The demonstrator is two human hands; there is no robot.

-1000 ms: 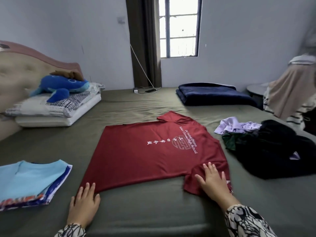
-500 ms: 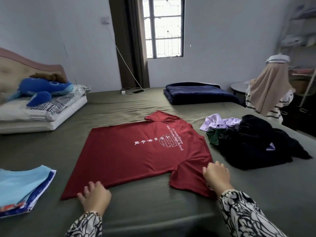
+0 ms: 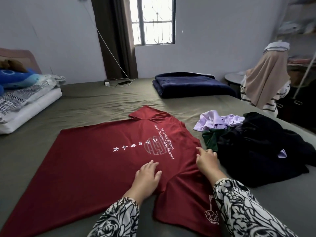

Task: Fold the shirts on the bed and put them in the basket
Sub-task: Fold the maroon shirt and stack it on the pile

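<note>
A red shirt [image 3: 95, 161] lay spread flat, back side up with white lettering showing, across the middle of an olive-green bed [image 3: 106, 103], apparently smoothed out so it could be folded. The person's left hand [image 3: 147, 178] rested on the cloth at about 6 o'clock from the lettering, fingers straight and spread, holding nothing, seemingly pinning the fabric down. The right hand [image 3: 206, 159], at 3 o'clock from the lettering on the shirt's shoulder edge, had its fingers loosely bent against the cloth; whether they pinched the fabric could not be told. Both arms wore black-and-white patterned sleeves [image 3: 239, 209]. Just beside the right hand, at 3 o'clock from the shirt, sat an unfolded heap: a black garment [image 3: 259, 147], a lilac garment [image 3: 215, 120] and a dark green garment [image 3: 211, 137], probably the next items to fold, and close enough to crowd a fold made toward that side. At 12 o'clock lay a folded navy blanket [image 3: 189, 84]; at 9 o'clock, pillows [image 3: 29, 106] with a blue plush toy [image 3: 15, 77]. No basket was in view.
</note>
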